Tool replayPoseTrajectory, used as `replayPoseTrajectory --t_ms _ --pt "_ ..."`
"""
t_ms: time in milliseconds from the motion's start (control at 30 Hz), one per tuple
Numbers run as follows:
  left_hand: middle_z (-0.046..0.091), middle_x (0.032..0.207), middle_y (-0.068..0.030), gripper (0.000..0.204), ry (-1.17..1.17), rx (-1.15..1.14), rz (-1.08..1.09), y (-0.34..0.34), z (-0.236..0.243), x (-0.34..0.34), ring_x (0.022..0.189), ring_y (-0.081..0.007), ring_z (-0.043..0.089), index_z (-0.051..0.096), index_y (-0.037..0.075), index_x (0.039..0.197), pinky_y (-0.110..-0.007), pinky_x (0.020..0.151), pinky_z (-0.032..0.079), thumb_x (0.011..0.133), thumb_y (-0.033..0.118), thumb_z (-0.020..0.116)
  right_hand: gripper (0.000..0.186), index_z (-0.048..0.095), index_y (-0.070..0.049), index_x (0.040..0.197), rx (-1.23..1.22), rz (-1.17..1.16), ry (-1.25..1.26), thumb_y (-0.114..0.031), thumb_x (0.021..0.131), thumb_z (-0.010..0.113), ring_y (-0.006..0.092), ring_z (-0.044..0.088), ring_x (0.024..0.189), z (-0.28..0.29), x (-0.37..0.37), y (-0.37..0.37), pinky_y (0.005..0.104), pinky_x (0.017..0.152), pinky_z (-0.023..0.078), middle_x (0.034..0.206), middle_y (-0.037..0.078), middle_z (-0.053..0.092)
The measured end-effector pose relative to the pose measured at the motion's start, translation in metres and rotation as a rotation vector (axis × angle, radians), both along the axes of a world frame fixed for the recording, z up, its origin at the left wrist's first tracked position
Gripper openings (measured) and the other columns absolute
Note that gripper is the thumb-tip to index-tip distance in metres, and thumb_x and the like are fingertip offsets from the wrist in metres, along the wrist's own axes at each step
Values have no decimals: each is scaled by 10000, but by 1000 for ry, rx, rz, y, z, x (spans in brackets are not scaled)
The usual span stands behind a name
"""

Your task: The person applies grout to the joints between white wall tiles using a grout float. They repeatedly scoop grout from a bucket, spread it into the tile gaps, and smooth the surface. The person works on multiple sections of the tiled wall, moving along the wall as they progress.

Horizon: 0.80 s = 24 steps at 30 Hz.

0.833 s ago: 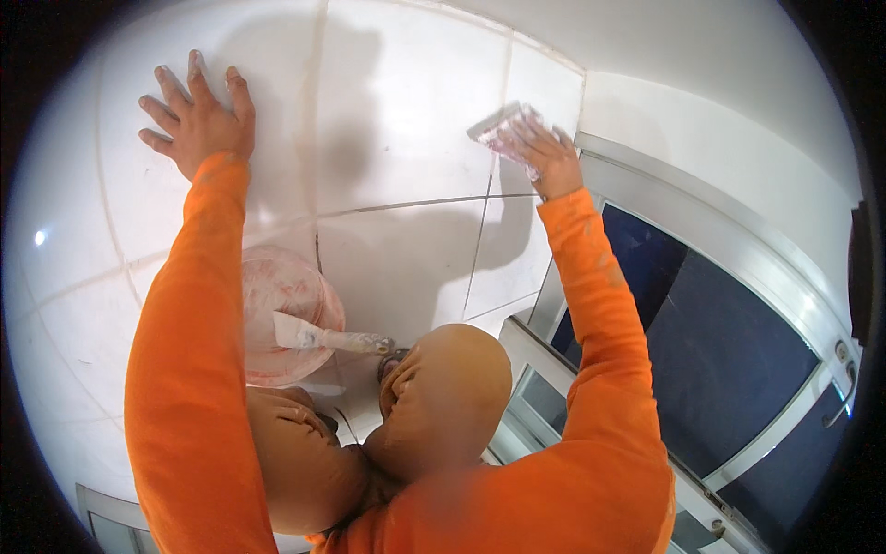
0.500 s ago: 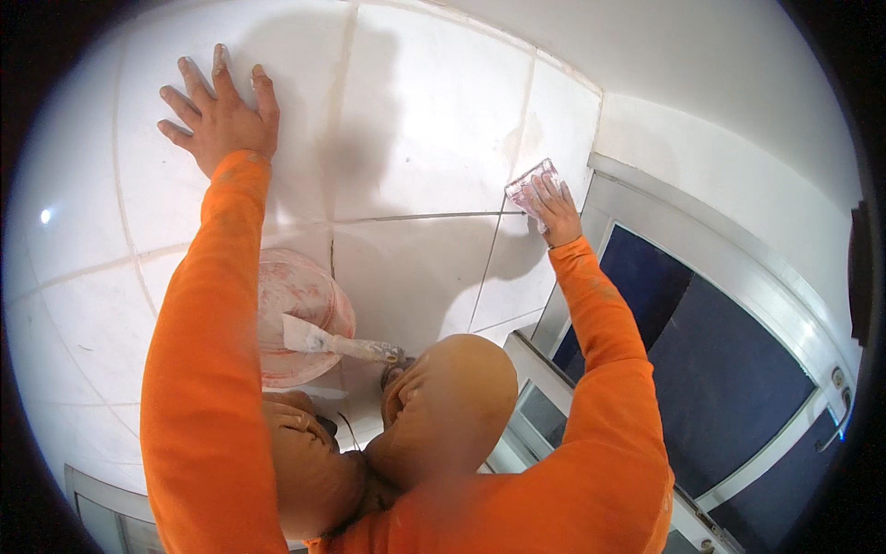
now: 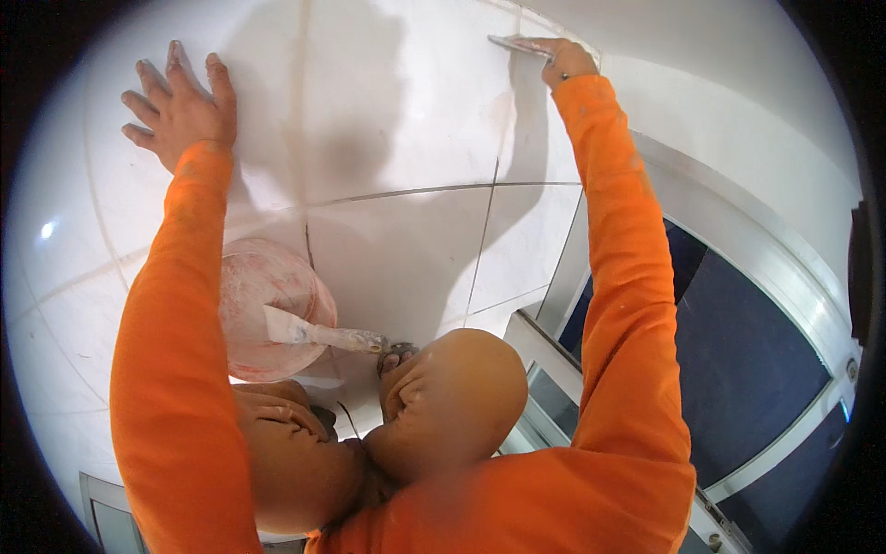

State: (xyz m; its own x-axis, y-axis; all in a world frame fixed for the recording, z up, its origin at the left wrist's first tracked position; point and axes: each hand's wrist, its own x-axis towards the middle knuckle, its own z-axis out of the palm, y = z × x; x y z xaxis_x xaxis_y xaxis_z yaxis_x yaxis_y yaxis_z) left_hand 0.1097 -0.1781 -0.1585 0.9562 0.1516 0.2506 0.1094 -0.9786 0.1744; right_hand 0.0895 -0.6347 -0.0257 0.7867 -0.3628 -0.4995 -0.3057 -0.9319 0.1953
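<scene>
My left hand [image 3: 189, 111] lies flat on the white tiles [image 3: 415, 111] at the upper left, fingers spread and nothing in it. At the upper right my right hand [image 3: 572, 63] grips a thin, flat spreader [image 3: 520, 43] smeared with pale paste. I see the spreader nearly edge-on, against the tile near a joint and the corner. Pale filler shows in some joints, while the joint across the middle [image 3: 406, 192] looks dark. Below my left hand, partly behind my left sleeve, is a round tub [image 3: 325, 300] coated with pinkish paste. A putty knife [image 3: 318, 332] lies across it.
My bent knees [image 3: 471, 379] are close to the tub at the lower middle. To the right stands a metal-framed door [image 3: 757, 351] with dark panels. Another framed panel [image 3: 115, 508] shows at the lower left. A plain white wall [image 3: 729, 120] meets the tiles at the upper right.
My right hand has moved up along the tiles with the spreader, which has turned from face-on to nearly edge-on. My left hand stays flat on the tiles; the whole view has shifted slightly.
</scene>
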Motion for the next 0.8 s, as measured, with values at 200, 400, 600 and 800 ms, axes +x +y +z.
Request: replayPoseTrajectory --t_ms 200,400,600,800 --pt "229 1676 -144 696 16 28 8 3 -5 0 1550 -448 98 361 277 1579 -643 1224 70 990 644 320 783 611 -467 1357 -23 209 241 24 748 629 299 691 1089 17 -75 48 395 934 571 1264 61 700" --pt "214 1680 -153 699 21 -4 -11 -2 1 -2 1551 -449 91 343 270 1588 -638 1226 65 995 638 310 640 707 -289 1255 151 276 82 36 706 671 304 701 1047 11 -170 55 405 889 576 1285 57 692" --pt "208 1682 -149 699 56 20 15 3 -1 1 1551 -445 88 336 288 1588 -635 1226 64 1000 663 305 677 681 -303 1311 346 194 0 56 742 613 332 696 1053 12 -192 22 408 931 567 1189 95 730" --pt "202 1683 -149 692 32 -1 -2 0 -5 0 1552 -445 77 336 287 1588 -644 1223 52 1005 659 316 638 654 -247 1340 23 -49 -44 32 769 599 336 697 1051 9 -148 2 425 942 552 1220 143 711"
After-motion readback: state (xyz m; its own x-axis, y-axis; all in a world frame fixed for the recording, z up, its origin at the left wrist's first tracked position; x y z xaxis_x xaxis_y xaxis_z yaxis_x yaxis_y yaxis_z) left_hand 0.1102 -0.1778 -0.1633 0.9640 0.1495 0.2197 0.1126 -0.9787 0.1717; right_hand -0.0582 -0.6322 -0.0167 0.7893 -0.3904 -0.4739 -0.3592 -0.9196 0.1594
